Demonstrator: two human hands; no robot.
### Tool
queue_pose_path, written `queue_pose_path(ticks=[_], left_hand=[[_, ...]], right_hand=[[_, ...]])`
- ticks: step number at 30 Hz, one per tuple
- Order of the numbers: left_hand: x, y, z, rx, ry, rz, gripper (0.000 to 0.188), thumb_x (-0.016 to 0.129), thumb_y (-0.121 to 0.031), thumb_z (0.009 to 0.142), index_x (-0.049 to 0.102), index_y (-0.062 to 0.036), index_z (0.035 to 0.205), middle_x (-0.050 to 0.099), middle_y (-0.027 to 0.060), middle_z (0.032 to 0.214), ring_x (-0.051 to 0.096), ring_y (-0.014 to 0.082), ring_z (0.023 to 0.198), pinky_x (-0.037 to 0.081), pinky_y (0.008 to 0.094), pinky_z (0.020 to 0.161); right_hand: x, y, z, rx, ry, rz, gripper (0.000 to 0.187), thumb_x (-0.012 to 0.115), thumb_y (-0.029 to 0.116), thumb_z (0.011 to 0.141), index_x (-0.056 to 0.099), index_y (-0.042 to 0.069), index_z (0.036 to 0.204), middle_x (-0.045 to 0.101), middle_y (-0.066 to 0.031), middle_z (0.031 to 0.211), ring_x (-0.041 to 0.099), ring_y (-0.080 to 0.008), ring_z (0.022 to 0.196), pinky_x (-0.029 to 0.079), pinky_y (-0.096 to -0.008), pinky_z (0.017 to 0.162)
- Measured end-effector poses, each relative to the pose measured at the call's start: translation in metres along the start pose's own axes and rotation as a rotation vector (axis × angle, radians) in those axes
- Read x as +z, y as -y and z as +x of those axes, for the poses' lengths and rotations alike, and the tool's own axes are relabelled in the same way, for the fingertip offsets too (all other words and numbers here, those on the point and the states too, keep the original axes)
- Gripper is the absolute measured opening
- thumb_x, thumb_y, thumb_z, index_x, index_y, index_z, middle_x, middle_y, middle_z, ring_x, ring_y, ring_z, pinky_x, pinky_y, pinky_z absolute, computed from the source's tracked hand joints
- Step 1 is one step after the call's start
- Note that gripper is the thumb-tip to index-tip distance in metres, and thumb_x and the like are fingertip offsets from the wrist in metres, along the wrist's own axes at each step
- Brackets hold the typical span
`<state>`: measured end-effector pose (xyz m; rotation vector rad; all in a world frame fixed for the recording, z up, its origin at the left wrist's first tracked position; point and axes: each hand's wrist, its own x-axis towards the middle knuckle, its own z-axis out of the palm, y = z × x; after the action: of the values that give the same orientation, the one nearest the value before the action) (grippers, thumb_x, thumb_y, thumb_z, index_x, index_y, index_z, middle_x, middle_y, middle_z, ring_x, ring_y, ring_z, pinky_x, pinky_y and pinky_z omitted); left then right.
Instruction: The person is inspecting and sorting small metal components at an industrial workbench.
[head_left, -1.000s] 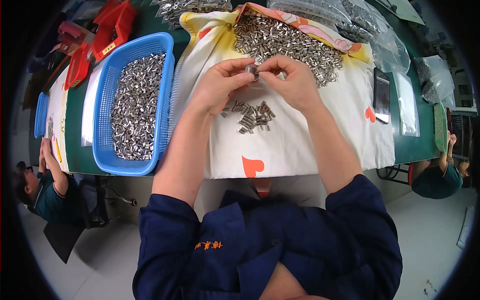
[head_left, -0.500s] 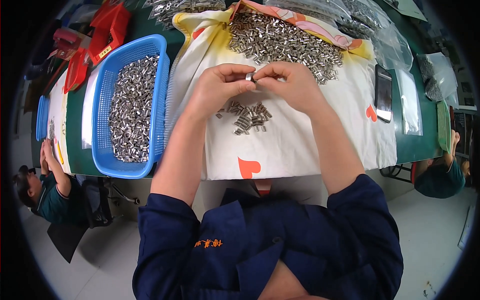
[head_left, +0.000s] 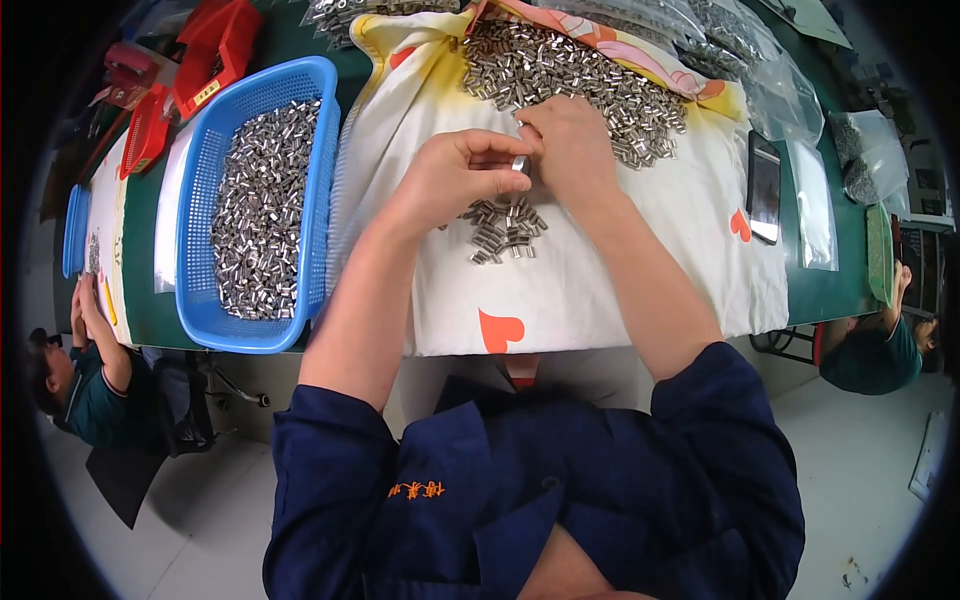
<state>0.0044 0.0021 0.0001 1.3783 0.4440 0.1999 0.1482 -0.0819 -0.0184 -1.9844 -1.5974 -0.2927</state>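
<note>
My left hand pinches a small shiny metal cylinder between thumb and fingers above a white cloth. My right hand is right beside it, fingers curled, its tips at the near edge of a big heap of metal cylinders at the far side of the cloth; what it holds is hidden. Just below both hands lies a small cluster of the same cylinders.
A blue plastic basket full of metal cylinders stands to the left on the green table. Red trays lie at the far left. A dark phone and clear bags lie right. Other people sit at both sides.
Both hands have moved away from me toward the big heap, the right hand now reaching its edge. The small cluster, earlier partly under the hands, now lies exposed.
</note>
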Motion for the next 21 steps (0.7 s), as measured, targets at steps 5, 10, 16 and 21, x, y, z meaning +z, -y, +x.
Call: queue_pose_path(ticks=[5,10,16,21], left_hand=[[0.000,-0.004,-0.002,0.030,-0.039,-0.028,0.028,0.064,-0.001,0.073,0.058,0.0012,0.101,0.062,0.0048,0.085,0.058,0.0072,0.075,0.047,0.0190,0.067],[-0.004,-0.002,0.002,0.010,-0.126,-0.063,0.030,0.061,0.003,0.074,0.056,0.0007,0.104,0.061,0.0045,0.087,0.057,0.0087,0.076,0.047,0.0200,0.069],[-0.007,0.002,0.004,0.035,-0.135,-0.169,0.031,0.063,0.001,0.074,0.055,0.0022,0.104,0.061,0.0068,0.088,0.058,0.0101,0.078,0.047,0.0194,0.069],[-0.008,0.000,0.002,0.066,-0.124,-0.171,0.032,0.063,0.001,0.074,0.055,0.0030,0.105,0.061,0.0077,0.088,0.059,0.0114,0.078,0.048,0.0207,0.071]], right_hand=[[-0.008,0.005,-0.005,0.083,0.106,0.006,0.004,0.059,0.011,0.067,0.061,0.010,0.069,0.057,-0.0054,0.076,0.052,-0.0230,0.079,0.040,-0.0351,0.071],[-0.013,0.007,-0.004,0.091,0.090,0.010,0.004,0.059,0.010,0.067,0.061,0.008,0.070,0.058,-0.0055,0.074,0.054,-0.0227,0.076,0.041,-0.0346,0.072],[-0.039,0.016,-0.002,0.399,0.147,0.738,0.009,0.060,0.009,0.071,0.062,0.004,0.077,0.061,-0.0056,0.075,0.056,-0.0153,0.066,0.045,-0.0251,0.063],[-0.040,0.020,-0.003,0.263,0.137,0.695,0.010,0.060,0.008,0.071,0.062,0.003,0.079,0.062,-0.0059,0.075,0.058,-0.0145,0.065,0.046,-0.0241,0.062]])
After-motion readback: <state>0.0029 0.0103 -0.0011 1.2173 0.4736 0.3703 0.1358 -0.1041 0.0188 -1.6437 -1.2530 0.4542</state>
